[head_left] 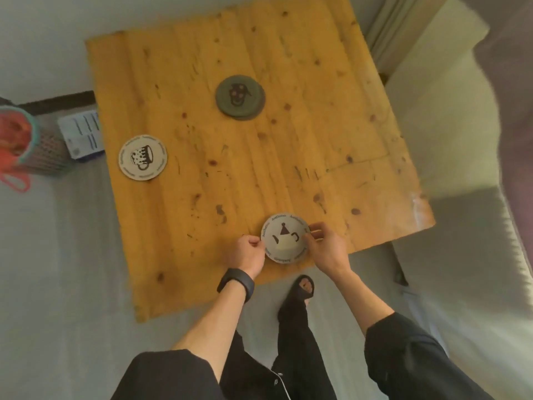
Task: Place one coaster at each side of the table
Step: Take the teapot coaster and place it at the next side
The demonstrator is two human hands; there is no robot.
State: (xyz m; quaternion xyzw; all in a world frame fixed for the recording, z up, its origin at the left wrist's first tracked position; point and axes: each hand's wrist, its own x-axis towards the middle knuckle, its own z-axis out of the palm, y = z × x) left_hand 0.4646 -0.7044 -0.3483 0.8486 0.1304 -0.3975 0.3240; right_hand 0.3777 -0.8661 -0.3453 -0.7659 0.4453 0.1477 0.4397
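A square wooden table [288, 168] fills the view. Near its front edge lies a white round coaster with a teapot drawing [285, 238]. My left hand [248, 253] pinches its left rim and my right hand [325, 246] pinches its right rim. A second white coaster with a cup drawing [142, 157] lies flat by the table's left edge. Around the middle, toward the far side, sits a small stack of dark green coasters [240, 97] with a face drawing on top; the lower one peeks out at the bottom right.
A mesh basket with red contents [26, 142] and a printed booklet [82, 134] sit on the floor left of the table. A pale sofa or cushion [450, 125] borders the right side. My foot in a black sandal [300, 293] stands just below the front edge.
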